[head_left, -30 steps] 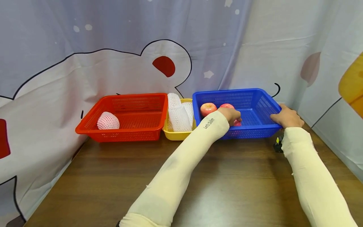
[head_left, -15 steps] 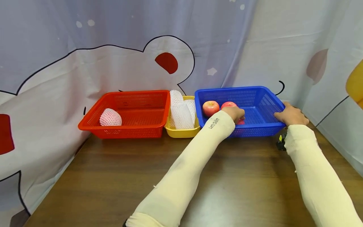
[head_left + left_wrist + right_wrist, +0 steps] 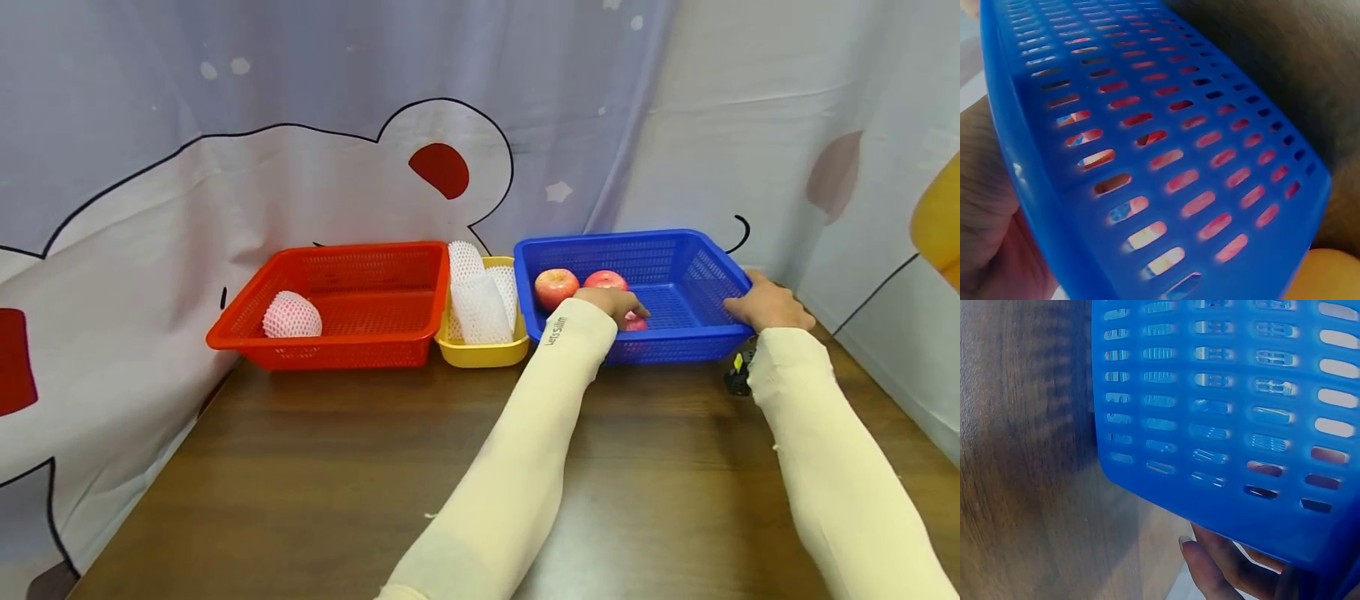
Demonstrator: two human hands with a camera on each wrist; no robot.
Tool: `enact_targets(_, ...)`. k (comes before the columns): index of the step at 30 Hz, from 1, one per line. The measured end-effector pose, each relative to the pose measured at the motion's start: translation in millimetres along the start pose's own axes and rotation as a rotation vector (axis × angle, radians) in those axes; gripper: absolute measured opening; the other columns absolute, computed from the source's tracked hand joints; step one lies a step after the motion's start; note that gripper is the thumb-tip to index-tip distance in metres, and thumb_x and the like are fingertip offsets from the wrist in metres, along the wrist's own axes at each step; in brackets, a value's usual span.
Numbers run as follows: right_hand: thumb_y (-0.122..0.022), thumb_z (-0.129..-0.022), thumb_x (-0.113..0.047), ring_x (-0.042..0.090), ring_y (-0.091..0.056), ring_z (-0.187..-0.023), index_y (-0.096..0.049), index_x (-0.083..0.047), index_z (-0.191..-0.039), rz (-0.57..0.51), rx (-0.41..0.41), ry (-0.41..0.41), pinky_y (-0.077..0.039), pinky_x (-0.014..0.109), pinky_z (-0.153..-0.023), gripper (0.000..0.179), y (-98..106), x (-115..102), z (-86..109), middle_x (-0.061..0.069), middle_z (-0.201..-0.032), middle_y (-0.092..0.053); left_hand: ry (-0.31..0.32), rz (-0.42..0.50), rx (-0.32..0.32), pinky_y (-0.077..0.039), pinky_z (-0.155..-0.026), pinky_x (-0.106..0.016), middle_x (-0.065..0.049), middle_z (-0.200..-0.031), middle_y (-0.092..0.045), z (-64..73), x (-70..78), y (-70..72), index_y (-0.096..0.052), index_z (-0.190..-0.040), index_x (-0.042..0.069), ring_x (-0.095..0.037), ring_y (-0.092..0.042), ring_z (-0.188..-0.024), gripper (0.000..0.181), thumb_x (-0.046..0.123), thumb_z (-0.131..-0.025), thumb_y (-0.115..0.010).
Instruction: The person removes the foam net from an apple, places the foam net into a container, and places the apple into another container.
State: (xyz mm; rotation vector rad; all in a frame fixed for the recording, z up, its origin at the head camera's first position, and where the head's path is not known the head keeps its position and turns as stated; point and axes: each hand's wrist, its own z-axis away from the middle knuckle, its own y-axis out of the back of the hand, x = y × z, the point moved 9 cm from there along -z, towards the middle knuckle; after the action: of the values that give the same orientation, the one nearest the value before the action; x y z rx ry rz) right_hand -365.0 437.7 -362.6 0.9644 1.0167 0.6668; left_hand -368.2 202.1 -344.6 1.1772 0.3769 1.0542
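Observation:
My left hand (image 3: 609,302) reaches over the near wall of the blue basket (image 3: 663,334), close over a red apple (image 3: 637,322). Its fingers are mostly hidden, so I cannot tell whether they grip that apple. Two more apples, a yellowish-red apple (image 3: 556,288) and a redder apple (image 3: 606,280), lie beside this hand. In the left wrist view, red shows through the slots of the basket wall (image 3: 1141,137). At the basket's right end my right hand (image 3: 770,303) grips the rim, with fingers (image 3: 1207,569) around the corner in the right wrist view.
A red basket (image 3: 360,350) on the left holds a fruit in a pink foam net (image 3: 292,316). Between the baskets stands a small yellow basket (image 3: 483,356) with white foam nets (image 3: 480,304). All stand on a brown wooden table (image 3: 375,467) before a patterned curtain (image 3: 300,183).
My left forearm has swung a little to the right, while the left hand has stayed over the apples. The right hand still grips the rim. The head view has shifted slightly.

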Motion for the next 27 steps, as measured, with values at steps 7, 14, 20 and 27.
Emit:
enact_targets(7, -0.047, -0.096, -0.037, 0.069, -0.033, -0.124, 0.001, -0.013, -0.159, -0.006, -0.01, -0.007, -0.032, 0.073, -0.093, 0.083, -2.7, -0.1, -1.5, 0.046, -0.145, -0.026, -0.068, -0.155, 0.058, -0.038, -0.107, -0.033, 0.009, -0.155, -0.045, -4.4, -2.9, 0.2, -0.042, -0.147, 0.046, -0.01, -0.048, -0.132, 0.048, 0.029, -0.102, -0.049)
enact_targets(14, -0.047, -0.096, -0.036, 0.066, -0.035, -0.122, -0.001, -0.012, -0.159, -0.005, 0.003, 0.009, -0.034, 0.07, -0.091, 0.082, 1.0, -2.1, 2.1, 0.045, -0.145, -0.028, -0.229, -0.25, 0.055, -0.034, -0.116, -0.024, 0.004, -0.153, -0.049, -10.2, 4.6, 0.5, -0.043, -0.15, 0.032, -0.008, -0.046, -0.136, 0.049, 0.019, -0.102, -0.047)
enact_targets(20, -0.047, -0.096, -0.035, 0.066, -0.036, -0.122, -0.001, -0.012, -0.159, -0.009, 0.011, 0.014, -0.034, 0.069, -0.091, 0.082, 1.4, -4.9, 2.4, 0.045, -0.144, -0.029, -0.296, -0.256, 0.085, -0.032, -0.119, -0.025, 0.001, -0.15, -0.051, -5.2, 4.6, 3.0, -0.043, -0.15, 0.025, -0.011, -0.047, -0.139, 0.046, 0.031, -0.105, -0.045)
enact_targets(27, -0.047, -0.095, -0.036, 0.066, -0.037, -0.121, -0.002, -0.012, -0.159, -0.01, 0.02, 0.023, -0.034, 0.07, -0.09, 0.082, 1.3, -1.5, 2.6, 0.045, -0.143, -0.03, -0.294, -0.266, 0.089, -0.03, -0.12, -0.026, 0.004, -0.153, -0.048, 3.1, 7.5, 5.0, -0.041, -0.152, 0.026, -0.008, -0.041, -0.144, 0.047, 0.037, -0.106, -0.041)
